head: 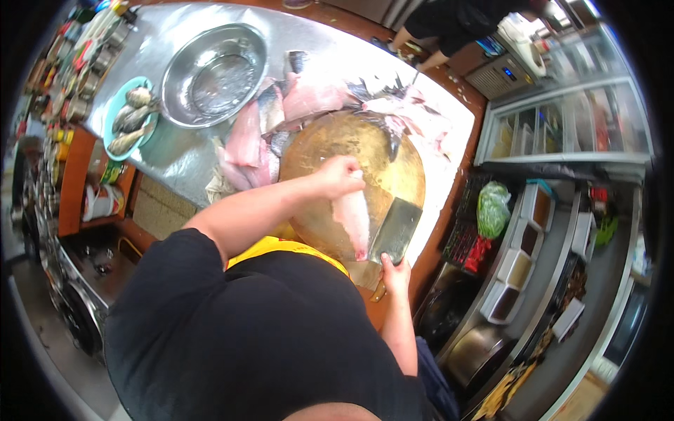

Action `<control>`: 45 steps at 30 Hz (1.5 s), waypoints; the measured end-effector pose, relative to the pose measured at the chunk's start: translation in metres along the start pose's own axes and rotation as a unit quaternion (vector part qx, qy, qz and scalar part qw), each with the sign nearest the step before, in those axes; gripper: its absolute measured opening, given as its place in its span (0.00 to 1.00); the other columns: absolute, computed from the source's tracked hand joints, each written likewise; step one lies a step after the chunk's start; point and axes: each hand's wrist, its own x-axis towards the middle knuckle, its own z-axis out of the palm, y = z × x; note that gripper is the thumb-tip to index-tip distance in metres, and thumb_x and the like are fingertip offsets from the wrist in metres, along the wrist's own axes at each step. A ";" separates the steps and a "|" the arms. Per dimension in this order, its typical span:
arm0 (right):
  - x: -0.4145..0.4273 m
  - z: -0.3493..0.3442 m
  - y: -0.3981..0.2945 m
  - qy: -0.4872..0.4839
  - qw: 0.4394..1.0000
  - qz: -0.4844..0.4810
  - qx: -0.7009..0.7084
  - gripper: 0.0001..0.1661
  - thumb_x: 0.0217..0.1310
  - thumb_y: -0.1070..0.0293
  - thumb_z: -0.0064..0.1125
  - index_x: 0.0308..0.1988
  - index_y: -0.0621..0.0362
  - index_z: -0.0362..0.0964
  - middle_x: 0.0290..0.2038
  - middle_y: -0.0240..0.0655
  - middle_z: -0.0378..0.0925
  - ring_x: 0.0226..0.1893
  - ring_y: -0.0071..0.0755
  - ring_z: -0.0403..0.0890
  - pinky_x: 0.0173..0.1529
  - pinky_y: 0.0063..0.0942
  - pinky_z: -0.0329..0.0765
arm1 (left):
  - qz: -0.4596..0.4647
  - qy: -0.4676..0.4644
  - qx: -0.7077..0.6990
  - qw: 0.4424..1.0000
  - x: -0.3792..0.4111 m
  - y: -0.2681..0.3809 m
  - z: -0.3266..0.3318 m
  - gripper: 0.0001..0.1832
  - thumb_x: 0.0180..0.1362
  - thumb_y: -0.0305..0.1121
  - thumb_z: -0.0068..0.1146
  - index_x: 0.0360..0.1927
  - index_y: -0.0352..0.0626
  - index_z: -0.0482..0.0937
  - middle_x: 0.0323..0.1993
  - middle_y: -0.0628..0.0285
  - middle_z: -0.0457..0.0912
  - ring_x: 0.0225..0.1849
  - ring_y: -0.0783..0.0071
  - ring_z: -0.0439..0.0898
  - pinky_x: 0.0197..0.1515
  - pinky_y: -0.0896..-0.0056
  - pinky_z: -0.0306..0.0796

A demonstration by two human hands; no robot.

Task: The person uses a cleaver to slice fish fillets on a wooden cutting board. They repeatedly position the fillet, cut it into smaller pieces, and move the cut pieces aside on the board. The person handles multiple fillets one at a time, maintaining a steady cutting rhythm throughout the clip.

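A round wooden chopping block (pixel 337 137) lies on the metal table before me. My left hand (pixel 343 178) grips one end of a pale fish fillet (pixel 352 221), which hangs or lies across the block's near half. My right hand (pixel 396 269) is closed around a cleaver with a broad dark blade (pixel 397 229), held at the block's near right edge, just right of the fillet. Large pink fish pieces (pixel 245 142) lie left of the block, and another slab (pixel 316 94) is behind it. Fish scraps with dark fins (pixel 405 118) are heaped at its far right.
A steel basin (pixel 171 100) and a turquoise bowl (pixel 110 118) of whole fish stand on the table's left part. Shelves with containers (pixel 534 231) and bagged greens (pixel 493 210) are at right. Another person (pixel 453 26) stands beyond the table.
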 end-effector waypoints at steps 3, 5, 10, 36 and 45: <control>0.007 -0.002 0.024 0.008 0.999 -0.030 -0.011 0.15 0.73 0.67 0.72 0.47 0.62 0.73 0.23 0.32 0.78 0.17 0.27 0.76 0.22 0.31 0.75 | -0.139 0.032 -0.018 0.990 -0.036 0.036 -0.108 0.22 0.57 0.40 0.77 0.49 0.38 0.85 0.44 0.57 0.88 0.48 0.69 0.86 0.51 0.62 0.81; 0.002 0.007 0.011 0.004 1.000 0.011 -0.012 0.14 0.74 0.68 0.71 0.47 0.62 0.72 0.23 0.33 0.78 0.16 0.28 0.76 0.22 0.31 0.75 | -0.149 0.076 0.177 0.970 -0.052 0.021 -0.187 0.24 0.58 0.40 0.77 0.52 0.37 0.84 0.48 0.51 0.88 0.52 0.61 0.87 0.57 0.58 0.82; 0.004 0.013 0.019 0.013 1.000 0.011 -0.004 0.14 0.74 0.68 0.70 0.48 0.62 0.72 0.23 0.33 0.78 0.17 0.27 0.76 0.22 0.31 0.75 | 0.044 0.219 0.375 0.899 0.006 -0.007 -0.217 0.29 0.60 0.46 0.75 0.58 0.36 0.85 0.59 0.41 0.85 0.63 0.41 0.82 0.68 0.49 0.76; -0.007 -0.021 0.010 0.105 0.984 -0.034 0.143 0.14 0.74 0.65 0.73 0.44 0.60 0.74 0.23 0.32 0.76 0.15 0.26 0.74 0.19 0.30 0.73 | -0.043 0.120 -0.496 0.859 -0.078 0.129 -0.025 0.10 0.73 0.29 0.65 0.54 0.38 0.86 0.42 0.65 0.90 0.38 0.76 0.86 0.41 0.69 0.81; -0.020 -0.022 -0.029 -0.005 0.992 -0.116 0.041 0.13 0.72 0.68 0.72 0.48 0.64 0.77 0.25 0.30 0.79 0.17 0.23 0.74 0.22 0.27 0.73 | 0.067 0.241 0.212 0.945 -0.139 -0.039 -0.026 0.18 0.62 0.31 0.68 0.55 0.37 0.84 0.55 0.49 0.85 0.55 0.55 0.84 0.57 0.56 0.79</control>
